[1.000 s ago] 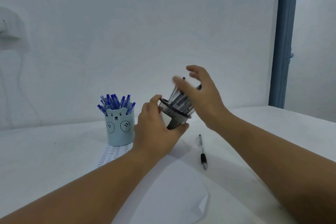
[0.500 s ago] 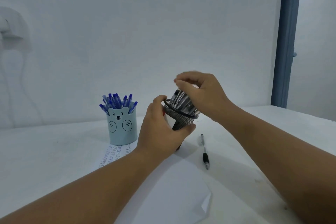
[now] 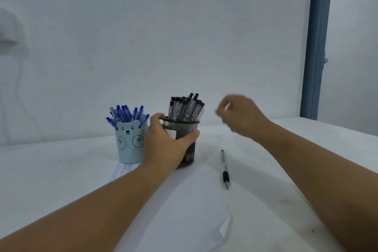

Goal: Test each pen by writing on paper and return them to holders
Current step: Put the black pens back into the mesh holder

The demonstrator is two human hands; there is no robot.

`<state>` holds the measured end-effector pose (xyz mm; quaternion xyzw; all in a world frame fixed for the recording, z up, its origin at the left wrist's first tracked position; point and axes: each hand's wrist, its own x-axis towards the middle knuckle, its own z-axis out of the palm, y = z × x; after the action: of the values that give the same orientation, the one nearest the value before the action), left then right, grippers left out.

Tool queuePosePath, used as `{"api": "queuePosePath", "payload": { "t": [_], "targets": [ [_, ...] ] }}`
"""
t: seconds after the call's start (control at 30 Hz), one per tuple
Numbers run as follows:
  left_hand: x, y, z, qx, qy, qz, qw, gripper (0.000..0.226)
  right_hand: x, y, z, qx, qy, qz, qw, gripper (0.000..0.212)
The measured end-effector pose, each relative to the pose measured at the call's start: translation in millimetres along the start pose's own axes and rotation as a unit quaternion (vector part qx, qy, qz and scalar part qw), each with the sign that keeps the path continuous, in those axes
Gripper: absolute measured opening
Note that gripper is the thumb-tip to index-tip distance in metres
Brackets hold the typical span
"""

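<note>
White tabletop (image 3: 51, 170) against a plain pale wall, seen from a person's head looking down at two bare forearms. Left hand (image 3: 165, 147) grips a black mesh holder (image 3: 184, 135) standing upright on the table, fingers curled round its far side near the rim and thumb across its near side. Black-capped pens (image 3: 185, 108) fill it and stick up above the rim, just over the gripping fingers. Touching or nearly touching the back of that hand on its left stands a pale blue bear-faced holder (image 3: 127, 145) full of blue pens (image 3: 126, 113). Right hand (image 3: 239, 116) hangs in the air just right of the mesh holder, apart from it and level with the pen tops; it is motion-blurred, fingers loosely curled, and whether it holds anything cannot be told. Below and right of the gripping hand, a single black pen (image 3: 225, 170) lies on the table beside a white sheet of paper (image 3: 184, 210), whose near right corner is folded. Rows of small writing on the paper show under the bear holder, left of the left wrist
</note>
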<state>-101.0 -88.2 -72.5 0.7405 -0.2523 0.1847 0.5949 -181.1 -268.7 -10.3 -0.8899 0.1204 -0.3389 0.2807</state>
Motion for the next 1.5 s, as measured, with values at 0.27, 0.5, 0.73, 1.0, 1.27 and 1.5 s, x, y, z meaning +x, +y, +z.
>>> {"api": "queuePosePath", "payload": {
  "t": [0.27,0.5,0.73,1.0,1.27,1.5],
  "targets": [
    [2,-8,-13,-0.046,-0.118,-0.055,0.990,0.094,-7,26,16,-0.111,-0.235,0.109,0.960,0.017],
    [3,-7,-16,-0.087,-0.184,-0.070,0.977,0.073,10,25,-14,0.128,0.256,-0.067,0.956,0.015],
    [-6,3,-12,-0.054,-0.148,-0.041,0.987,0.074,-24,-31,-27,0.402,0.309,-0.218,0.834,0.021],
    [-7,3,-13,-0.040,-0.143,-0.020,0.989,0.072,-27,-30,20,0.225,0.194,-0.272,0.915,0.024],
    [-8,5,-13,-0.033,-0.144,-0.014,0.989,0.074,-28,-26,30,0.210,0.122,-0.152,0.958,0.015],
    [-9,4,-11,-0.019,-0.172,-0.012,0.985,0.083,-23,-56,36,0.205,-0.040,-0.048,0.977,0.103]
  ]
}}
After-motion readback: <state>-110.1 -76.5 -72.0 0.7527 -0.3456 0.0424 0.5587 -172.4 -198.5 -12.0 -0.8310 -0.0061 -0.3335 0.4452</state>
